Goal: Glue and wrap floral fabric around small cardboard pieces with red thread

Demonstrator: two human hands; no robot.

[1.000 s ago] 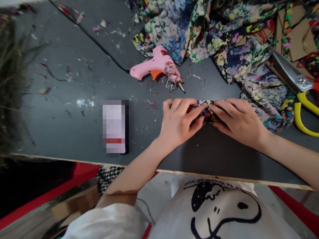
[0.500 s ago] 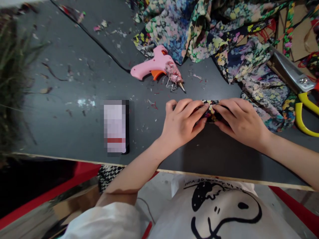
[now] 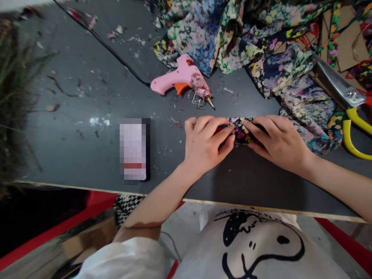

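A narrow strip of dark floral fabric [image 3: 241,131] lies on the grey table between my two hands. My left hand [image 3: 205,139] grips its left end, with the thumb below and the fingertips on top. At the right end my right hand [image 3: 274,135] pinches it, fingers along the upper edge and thumb at the lower one. Both hands hide the strip's ends. Something red shows under the left fingers, too covered to make out. Just beyond my left hand lies a pink glue gun [image 3: 183,75] with an orange trigger, its nozzle pointing toward me.
A heap of floral fabric [image 3: 197,38] covers the far side. Large scissors with yellow handles [image 3: 347,133] lie at the right, near cardboard pieces [image 3: 348,46]. A blurred-out phone [image 3: 133,149] is at the left. Dried grass [image 3: 14,97] fills the left edge. A black cord [image 3: 107,46] runs from the glue gun.
My left hand has slid left along the strip, so more floral fabric shows between the hands. The right hand has barely moved. The whole view has shifted slightly.
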